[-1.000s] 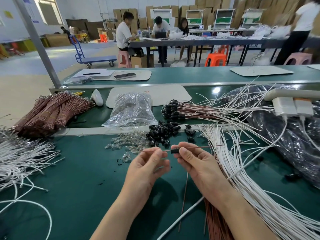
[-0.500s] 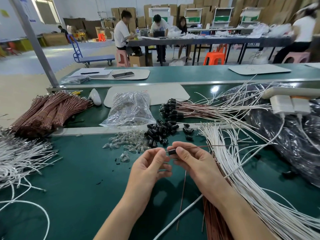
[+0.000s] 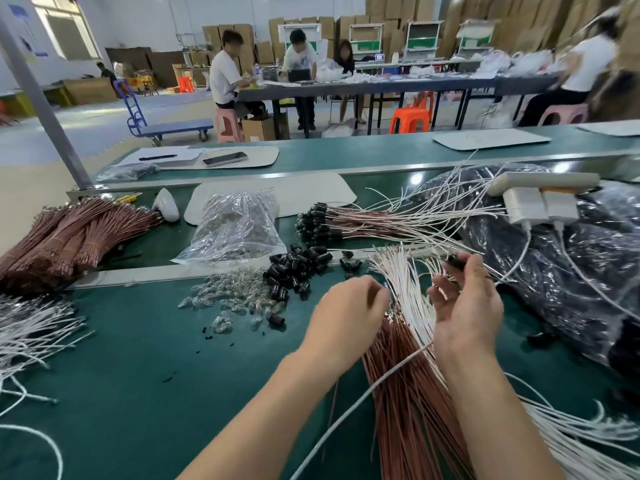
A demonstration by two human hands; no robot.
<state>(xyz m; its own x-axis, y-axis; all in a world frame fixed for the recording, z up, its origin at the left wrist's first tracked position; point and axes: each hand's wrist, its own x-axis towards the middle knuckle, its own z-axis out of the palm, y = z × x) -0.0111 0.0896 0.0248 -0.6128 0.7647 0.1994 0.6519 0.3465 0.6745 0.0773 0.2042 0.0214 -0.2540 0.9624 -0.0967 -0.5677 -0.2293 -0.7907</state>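
Pinching a small black cap (image 3: 454,262) at its fingertips, the right hand (image 3: 465,308) is hovering well to the right of the pile of loose caps (image 3: 294,268). Its palm is turning inward and its other fingers are curling loosely. The left hand (image 3: 349,306) is reaching in just to the right of that pile and nearer the person. Its fingers are curling tight at the bare tips of the white wires (image 3: 407,285), but motion blur is making it impossible to tell whether it is gripping one. Those white wires are fanning out to the right of the pile, passing between the two hands. They are lying over a sheaf of brown wires (image 3: 408,410) that is running back toward the person. Clear bulbs (image 3: 235,296) are lying scattered just left of the pile, touching its edge. A clear bag (image 3: 235,226) of more is sitting behind the pile and to its left. Finished leads (image 3: 346,225) with black ends are lying just behind the pile, stretching away to its right. Everything is resting on the green bench (image 3: 121,375).
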